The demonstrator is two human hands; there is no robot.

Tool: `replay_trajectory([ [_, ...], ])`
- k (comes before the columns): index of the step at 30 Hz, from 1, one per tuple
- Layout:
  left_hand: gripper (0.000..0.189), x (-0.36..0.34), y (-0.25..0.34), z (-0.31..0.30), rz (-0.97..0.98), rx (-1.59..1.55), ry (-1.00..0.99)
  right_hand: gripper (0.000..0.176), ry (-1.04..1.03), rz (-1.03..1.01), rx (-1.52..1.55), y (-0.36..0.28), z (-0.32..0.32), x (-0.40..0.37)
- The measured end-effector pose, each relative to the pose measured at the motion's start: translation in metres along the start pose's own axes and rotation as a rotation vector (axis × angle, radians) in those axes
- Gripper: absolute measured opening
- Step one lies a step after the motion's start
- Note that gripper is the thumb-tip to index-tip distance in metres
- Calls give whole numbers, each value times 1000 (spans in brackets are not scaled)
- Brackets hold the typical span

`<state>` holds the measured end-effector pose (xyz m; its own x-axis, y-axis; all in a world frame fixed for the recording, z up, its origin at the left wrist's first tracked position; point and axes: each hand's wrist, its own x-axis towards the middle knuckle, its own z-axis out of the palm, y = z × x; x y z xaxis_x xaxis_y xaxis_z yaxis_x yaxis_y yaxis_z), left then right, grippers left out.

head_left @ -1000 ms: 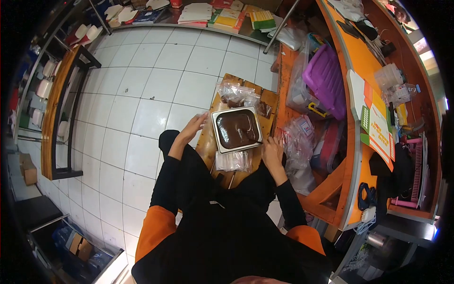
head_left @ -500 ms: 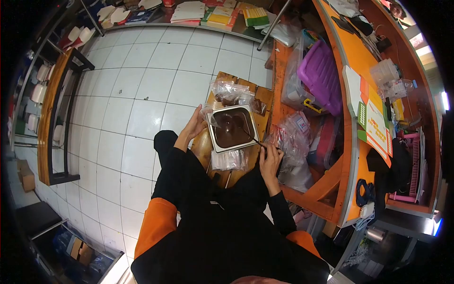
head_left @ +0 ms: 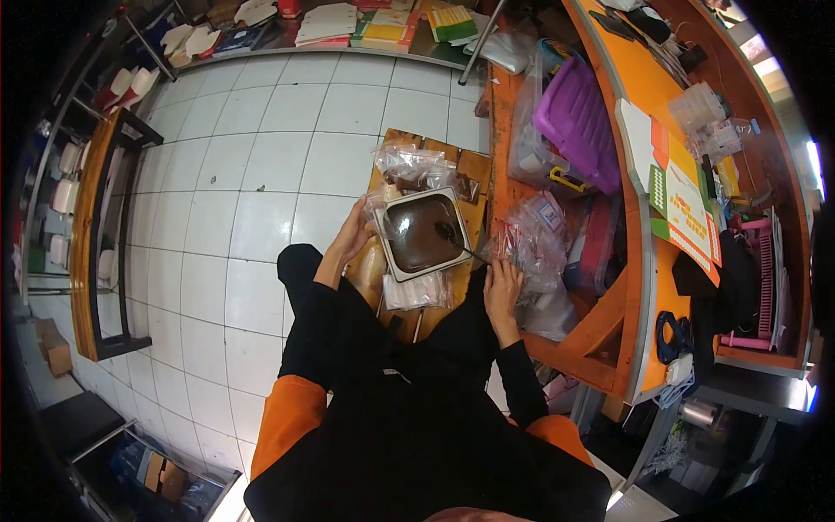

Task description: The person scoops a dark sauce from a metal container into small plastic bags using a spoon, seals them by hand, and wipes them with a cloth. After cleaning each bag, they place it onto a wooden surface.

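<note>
A square metal container (head_left: 432, 271) holding dark brown sauce (head_left: 419, 233) rests on a wooden bench (head_left: 474, 165) in front of me. My right hand (head_left: 502, 289) is closed around the handle of a spoon (head_left: 470, 250), whose dark bowl is at the right side of the sauce. At the container's left rim, my left hand (head_left: 351, 235) pinches a clear plastic bag (head_left: 377, 209). Behind the container lie clear bags with brown contents (head_left: 448, 180). A stack of flat clear bags (head_left: 416, 292) lies on the near side.
To the right stands an orange shelf unit (head_left: 600, 348) with a purple lid (head_left: 574, 122) and crumpled plastic bags (head_left: 535, 235). White floor tiles (head_left: 261, 183) stretch to the left, towards another wooden bench (head_left: 91, 244). Papers (head_left: 326, 24) lie on a far table.
The spoon's bowl has moved right in the sauce and shows more clearly. My left hand still has the bag by the rim. The whole view has shifted slightly.
</note>
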<state>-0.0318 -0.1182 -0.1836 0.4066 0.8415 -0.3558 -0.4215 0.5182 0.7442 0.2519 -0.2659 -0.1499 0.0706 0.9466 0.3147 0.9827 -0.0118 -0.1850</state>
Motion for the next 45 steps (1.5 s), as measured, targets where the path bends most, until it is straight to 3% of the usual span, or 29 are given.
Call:
replay_trajectory([
  [8, 57, -9, 10, 19, 9, 40, 12, 15, -107, 61, 98, -2, -5, -3],
  [20, 59, -7, 10, 16, 4, 60, 12, 11, -245, 464, 798, 21, 26, -11],
  [26, 59, 6, 8, -9, -65, -17, -52, 14, -173, 459, 904, 19, 42, -10],
  [33, 63, 5, 8, -19, -65, 15, 4, 13, -163, 404, 814, 4, 13, 7],
  [36, 59, -3, 9, -14, 32, 95, 82, 13, -122, 346, 787, -3, -1, 14],
  [39, 52, -16, 16, 4, 384, 497, 134, 13, -106, 306, 769, -7, -19, 22],
  [45, 54, -52, 42, 42, 666, 913, 63, 12, -44, 226, 767, -15, -45, 33],
])
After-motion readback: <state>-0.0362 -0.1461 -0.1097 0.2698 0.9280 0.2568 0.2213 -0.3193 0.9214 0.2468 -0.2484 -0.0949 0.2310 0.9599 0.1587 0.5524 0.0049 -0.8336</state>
